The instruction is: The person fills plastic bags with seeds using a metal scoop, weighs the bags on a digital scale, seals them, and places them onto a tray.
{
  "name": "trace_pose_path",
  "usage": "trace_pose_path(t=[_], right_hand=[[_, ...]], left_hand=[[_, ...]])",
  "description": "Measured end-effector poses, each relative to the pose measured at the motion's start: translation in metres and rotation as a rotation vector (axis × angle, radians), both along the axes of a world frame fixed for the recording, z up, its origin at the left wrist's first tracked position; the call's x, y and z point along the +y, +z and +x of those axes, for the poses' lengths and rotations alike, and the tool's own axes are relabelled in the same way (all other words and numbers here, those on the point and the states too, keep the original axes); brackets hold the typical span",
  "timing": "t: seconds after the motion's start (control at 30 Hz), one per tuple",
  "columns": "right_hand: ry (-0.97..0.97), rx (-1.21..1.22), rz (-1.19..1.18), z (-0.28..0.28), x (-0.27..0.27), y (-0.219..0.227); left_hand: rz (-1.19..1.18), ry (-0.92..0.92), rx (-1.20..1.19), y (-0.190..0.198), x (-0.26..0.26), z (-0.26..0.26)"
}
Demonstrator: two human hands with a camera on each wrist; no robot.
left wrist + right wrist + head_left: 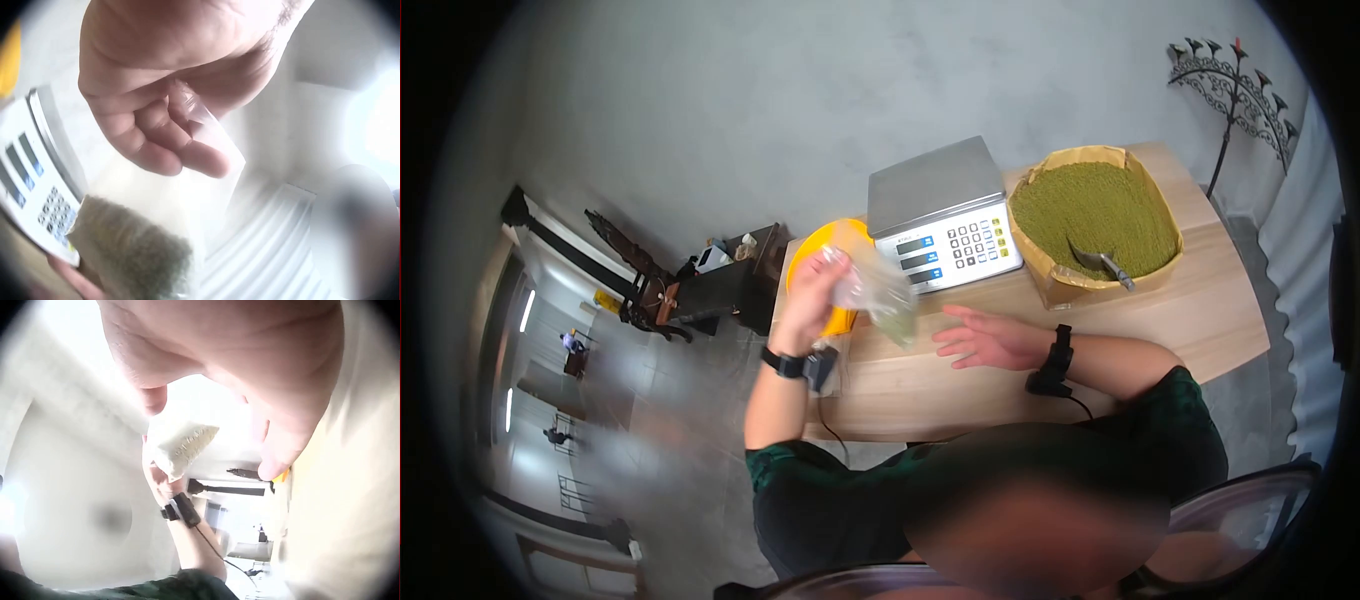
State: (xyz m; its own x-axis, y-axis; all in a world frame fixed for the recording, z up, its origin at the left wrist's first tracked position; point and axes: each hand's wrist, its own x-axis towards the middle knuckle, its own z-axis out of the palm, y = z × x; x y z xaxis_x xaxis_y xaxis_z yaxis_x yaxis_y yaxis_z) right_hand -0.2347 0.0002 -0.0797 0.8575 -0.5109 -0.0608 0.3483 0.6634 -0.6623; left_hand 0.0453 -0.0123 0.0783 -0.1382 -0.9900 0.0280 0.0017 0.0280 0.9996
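Basin [805,258] left, scale [938,190] middle, sack [1100,287] right

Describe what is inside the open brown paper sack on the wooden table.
Small green grains fill the sack almost to its rim, and a grey metal scoop rests in them. Whatever lies below the top layer is covered and cannot be seen.

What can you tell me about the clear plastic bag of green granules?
The thin, see-through plastic bag is creased and shiny, its upper end gripped in the curled fingers of the left hand. It hangs at a slant above the pale wooden table, apart from the open right hand. Green granules lie in its lower part. Whether its mouth is sealed is hidden.
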Motion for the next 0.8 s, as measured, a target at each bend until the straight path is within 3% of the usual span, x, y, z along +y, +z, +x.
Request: trace_pose_path(t=[0.1,0.27,0.33,0.37,0.5,0.57,0.6,0.67,0.8], right_hand=[[-0.01,-0.156,0.051,0.005,0.013,0.01],[-0.148,-0.423,0.079,0.003,0.022,0.044],[-0.449,-0.374,-0.007,0.005,0.02,0.051],[-0.503,-0.305,-0.002,0.002,0.021,0.056],[-0.307,-0.4,0.042,-0.025,0.029,0.074],[-0.523,-0.079,0.022,-0.035,0.045,0.107],[-0.529,-0.077,0.027,-0.041,0.046,0.114],[-0.652,-0.156,0.097,-0.06,0.038,0.125],[-0.991,-0.187,0.104,-0.108,0.013,0.156]], left_hand=[[0.086,-0.059,0.117,-0.028,0.031,-0.044],[0.044,-0.185,0.269,-0.026,0.049,-0.08],[0.026,-0.208,0.312,-0.021,0.051,-0.085],[-0.003,-0.23,0.355,-0.017,0.052,-0.088],[-0.069,-0.318,0.405,-0.009,0.053,-0.099],[-0.179,-0.356,0.482,-0.011,0.052,-0.099],[-0.173,-0.36,0.485,-0.014,0.053,-0.099],[-0.126,-0.561,0.806,-0.026,0.052,-0.1],[0.152,-0.553,0.741,-0.09,0.039,-0.111]])
